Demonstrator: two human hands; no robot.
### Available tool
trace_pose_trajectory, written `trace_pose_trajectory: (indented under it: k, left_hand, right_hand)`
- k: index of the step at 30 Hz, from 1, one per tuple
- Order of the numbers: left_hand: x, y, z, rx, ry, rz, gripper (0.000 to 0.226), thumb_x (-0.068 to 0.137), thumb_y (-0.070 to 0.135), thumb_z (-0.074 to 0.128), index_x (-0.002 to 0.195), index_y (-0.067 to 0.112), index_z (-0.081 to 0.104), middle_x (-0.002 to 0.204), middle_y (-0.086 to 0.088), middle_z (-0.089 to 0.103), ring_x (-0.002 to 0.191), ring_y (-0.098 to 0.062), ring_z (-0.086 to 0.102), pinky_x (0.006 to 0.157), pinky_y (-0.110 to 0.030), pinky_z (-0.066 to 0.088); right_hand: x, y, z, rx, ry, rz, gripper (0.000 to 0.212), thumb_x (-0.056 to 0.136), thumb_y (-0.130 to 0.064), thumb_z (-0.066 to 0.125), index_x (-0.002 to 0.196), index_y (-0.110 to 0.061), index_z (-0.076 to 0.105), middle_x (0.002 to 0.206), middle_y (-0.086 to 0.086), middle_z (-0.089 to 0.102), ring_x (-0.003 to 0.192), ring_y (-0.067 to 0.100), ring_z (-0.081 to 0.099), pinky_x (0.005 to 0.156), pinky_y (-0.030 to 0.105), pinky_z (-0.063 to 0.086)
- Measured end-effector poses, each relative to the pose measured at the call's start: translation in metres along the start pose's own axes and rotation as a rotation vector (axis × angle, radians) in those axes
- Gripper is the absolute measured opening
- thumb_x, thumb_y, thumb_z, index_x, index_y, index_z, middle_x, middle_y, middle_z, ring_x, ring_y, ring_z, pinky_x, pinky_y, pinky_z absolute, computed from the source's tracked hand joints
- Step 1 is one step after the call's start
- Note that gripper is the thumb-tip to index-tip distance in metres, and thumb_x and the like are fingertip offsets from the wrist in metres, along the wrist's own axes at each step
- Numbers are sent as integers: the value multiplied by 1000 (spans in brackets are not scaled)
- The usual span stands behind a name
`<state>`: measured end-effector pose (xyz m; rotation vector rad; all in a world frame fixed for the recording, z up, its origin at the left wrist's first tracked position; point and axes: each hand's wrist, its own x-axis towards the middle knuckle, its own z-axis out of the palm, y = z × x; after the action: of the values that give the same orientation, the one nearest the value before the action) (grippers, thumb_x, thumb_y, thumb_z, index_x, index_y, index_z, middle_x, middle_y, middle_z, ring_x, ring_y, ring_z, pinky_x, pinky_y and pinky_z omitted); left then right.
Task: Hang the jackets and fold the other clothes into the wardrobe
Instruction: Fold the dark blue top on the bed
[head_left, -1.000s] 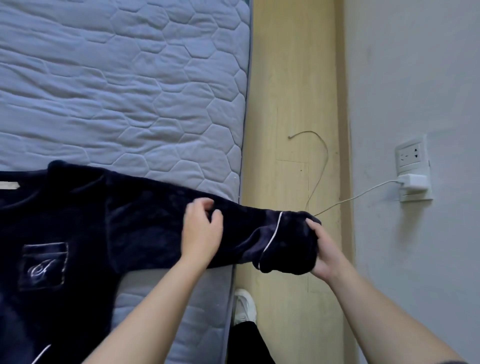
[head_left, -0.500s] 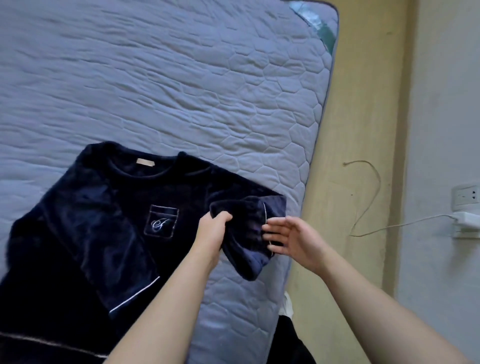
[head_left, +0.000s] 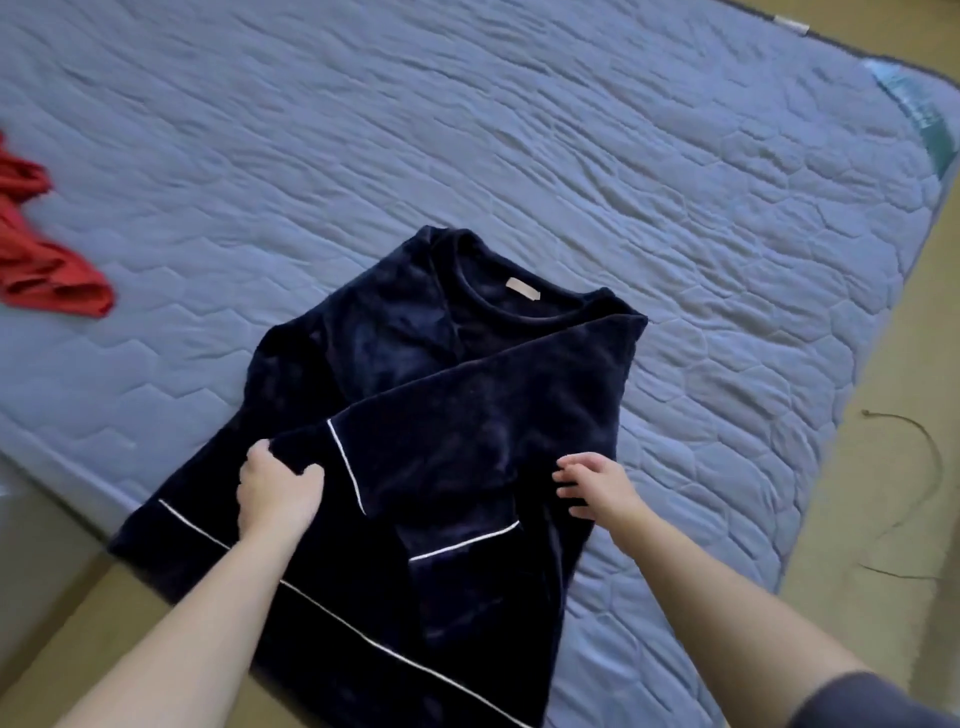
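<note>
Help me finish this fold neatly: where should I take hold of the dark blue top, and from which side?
Grip the hem of the dark blue top at its two corners, coming from the near side. Both sleeves are folded in, and the hem lies along the mattress edge closest to you, so it could be lifted toward the collar.

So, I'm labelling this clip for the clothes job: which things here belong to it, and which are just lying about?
Belongs to the job: navy top, its sleeve gripped by the left hand, right hand touching it; red garment, waiting; mattress, the folding surface.
Just lying about: cable on the floor; green label at the mattress corner.
</note>
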<state>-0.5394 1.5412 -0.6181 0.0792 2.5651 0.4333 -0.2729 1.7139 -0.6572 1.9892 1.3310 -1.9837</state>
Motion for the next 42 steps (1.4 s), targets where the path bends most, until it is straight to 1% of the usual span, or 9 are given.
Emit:
trace_pose_trajectory:
  k: [6, 10, 13, 18, 22, 26, 31, 37, 42]
  left_hand:
    - [16, -18, 47, 153, 30, -9, 74, 83, 27, 64, 145, 14, 26, 153, -11, 23, 139, -33, 23, 105, -58, 29]
    - [36, -38, 61, -59, 56, -312, 67, 87, 28, 61, 141, 5, 28, 137, -26, 42, 117, -47, 48, 87, -51, 41]
    - [48, -52, 62, -112, 144, -291, 40, 93, 29, 56, 123, 3, 49, 119, -26, 56, 104, -46, 56, 78, -44, 43]
    - [67, -55, 59, 6, 301, -242, 36, 95, 27, 52, 122, 4, 45, 124, -27, 52, 110, -48, 51, 90, -57, 42]
    - [30, -22, 86, 123, 479, 175, 58, 80, 12, 64, 133, 7, 41, 142, -17, 36, 130, -39, 32, 102, -58, 25]
    - [-65, 23, 154, -60, 291, 734, 20, 76, 13, 58, 94, 18, 64, 99, 0, 62, 92, -25, 58, 78, -42, 43]
    - [-143, 81, 260, -706, -720, -216, 24, 85, 23, 67, 104, 9, 64, 80, 2, 67, 67, -14, 63, 61, -29, 54]
    - [-156, 115, 287, -739, -381, -189, 34, 87, 36, 66, 74, 5, 61, 72, -5, 64, 68, -18, 62, 60, -24, 49]
    - [-139, 117, 300, -684, -433, -300, 34, 97, 34, 50, 86, 3, 56, 81, -10, 63, 61, -21, 64, 58, -29, 55]
  right_hand:
    - [42, -19, -24, -427, 287, -257, 19, 88, -8, 48, 101, -17, 57, 104, 7, 62, 86, 22, 58, 72, 30, 45]
    - [80, -50, -55, -703, 386, -391, 50, 87, -5, 49, 136, -14, 42, 138, 7, 43, 120, 24, 47, 88, 32, 38]
    - [111, -75, -66, -951, 394, -487, 71, 83, -2, 47, 148, -20, 25, 155, -1, 25, 140, 24, 27, 108, 42, 32]
    - [150, -111, -80, -1440, 315, -479, 57, 84, -23, 52, 140, -24, 40, 139, 4, 46, 127, 29, 38, 102, 45, 27]
    - [160, -124, -85, -1654, 231, -507, 41, 82, -35, 57, 122, -27, 54, 127, 5, 45, 118, 30, 42, 96, 43, 32]
    - [166, -145, -95, -1454, -65, -514, 41, 77, -23, 66, 114, -18, 48, 112, 3, 53, 99, 27, 53, 82, 37, 45]
    - [180, -160, -111, -1528, -157, -315, 42, 81, -35, 70, 117, -21, 53, 106, 0, 56, 94, 21, 57, 85, 36, 47]
    - [191, -164, -142, -1251, -255, -246, 22, 88, -40, 64, 102, -23, 60, 93, -2, 60, 77, 14, 56, 69, 28, 45]
    - [209, -142, -134, -1385, 73, -496, 18, 89, -35, 60, 98, -19, 57, 100, 4, 57, 102, 29, 57, 73, 33, 40]
